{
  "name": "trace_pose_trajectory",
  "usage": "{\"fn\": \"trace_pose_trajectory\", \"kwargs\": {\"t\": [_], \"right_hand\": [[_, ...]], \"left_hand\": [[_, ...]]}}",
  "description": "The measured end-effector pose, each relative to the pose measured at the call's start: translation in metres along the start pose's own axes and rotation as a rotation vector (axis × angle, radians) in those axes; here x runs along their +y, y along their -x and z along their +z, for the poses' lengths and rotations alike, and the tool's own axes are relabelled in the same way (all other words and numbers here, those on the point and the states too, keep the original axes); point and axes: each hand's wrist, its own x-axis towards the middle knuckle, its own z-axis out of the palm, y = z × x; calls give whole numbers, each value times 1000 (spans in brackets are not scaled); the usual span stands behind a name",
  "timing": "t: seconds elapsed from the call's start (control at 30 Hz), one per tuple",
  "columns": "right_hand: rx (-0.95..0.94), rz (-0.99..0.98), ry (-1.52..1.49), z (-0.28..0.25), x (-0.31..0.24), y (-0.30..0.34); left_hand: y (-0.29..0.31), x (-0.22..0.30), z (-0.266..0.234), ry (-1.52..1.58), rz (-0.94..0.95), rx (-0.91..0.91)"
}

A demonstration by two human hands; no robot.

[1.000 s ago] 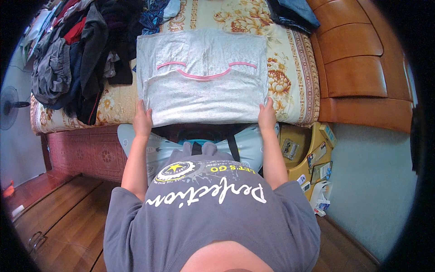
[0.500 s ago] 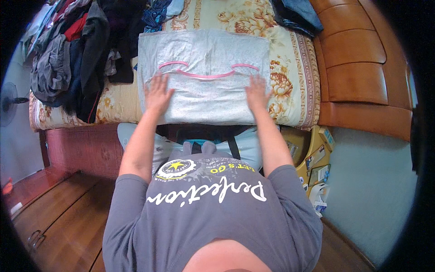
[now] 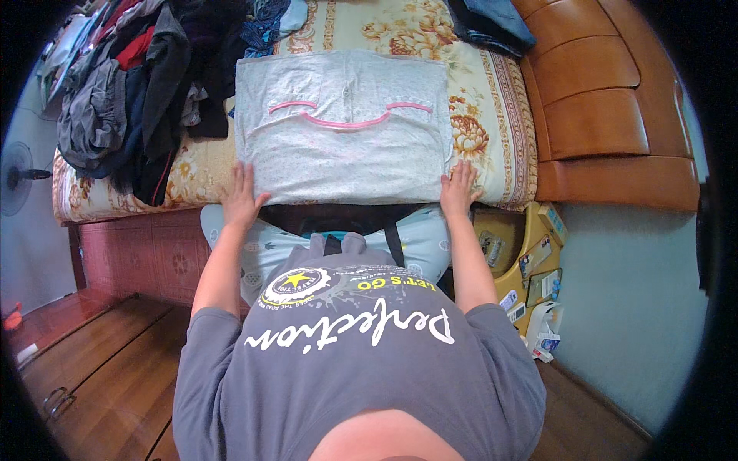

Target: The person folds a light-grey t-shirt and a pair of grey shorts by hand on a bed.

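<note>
Two bare hands, open, fingers apart: left hand [image 3: 243,200] at the 8 o'clock corner of the pale garment [image 3: 346,165], right hand [image 3: 458,192] at its 4 o'clock corner; contact with cloth uncertain. Half a second earlier, both over the near panel; since drawn back and outward. Garment flat at 12 o'clock on the floral bedspread [image 3: 407,31], place much unchanged. Containers: yellow shelf unit [image 3: 513,278] between 3 and 4 o'clock, holding small items, too small to identify; white plastic bag [image 3: 543,326] at 4 o'clock, contents unclear. Materials: speckled cloth, roughly rectangular, lightly creased, with curved pink trim [image 3: 346,125]. Padded brown headboard [image 3: 600,119], leather-like, at 2 o'clock. Limp clothes heap [image 3: 157,92] at 10; folded blue denim [image 3: 492,24] at 1.
</note>
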Motion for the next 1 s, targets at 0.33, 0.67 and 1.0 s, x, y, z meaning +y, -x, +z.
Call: {"fn": "trace_pose_trajectory", "kwargs": {"t": [0.33, 0.67, 1.0], "right_hand": [[-86, -433, 136, -6, -51, 33], [-83, -533, -184, -23, 5, 33], [-201, -226, -736, -112, 10, 15]], "left_hand": [[6, 19, -4, -347, 178, 64], [26, 11, -61, 31, 357, -8], [2, -3, -140, 682, -115, -472]]}}
